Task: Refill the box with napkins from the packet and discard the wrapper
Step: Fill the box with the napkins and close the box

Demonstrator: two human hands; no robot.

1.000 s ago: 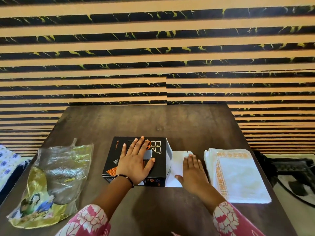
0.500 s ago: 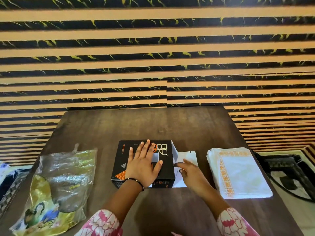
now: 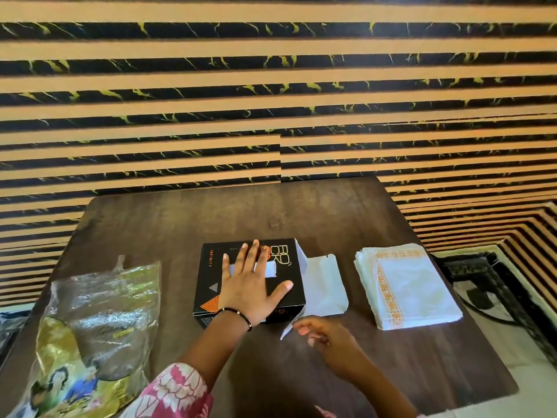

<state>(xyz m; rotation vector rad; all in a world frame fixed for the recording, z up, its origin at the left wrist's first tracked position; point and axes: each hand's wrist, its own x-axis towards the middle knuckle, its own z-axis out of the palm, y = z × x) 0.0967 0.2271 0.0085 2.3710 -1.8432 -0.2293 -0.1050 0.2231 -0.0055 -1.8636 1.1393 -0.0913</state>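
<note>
The left hand lies flat with straight, spread fingers on top of the black box, an open grip pressing it to the desk. Just right of that grip the box's white end flap lies folded out, and the right hand, fingers loosely curled, hovers at a small side flap; whether it pinches it is unclear. The napkin stack sits beyond the right grip, and the empty wrapper well left of the left one.

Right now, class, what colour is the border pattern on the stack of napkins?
Orange, on white napkins; the head view, the only one, shows it.
</note>
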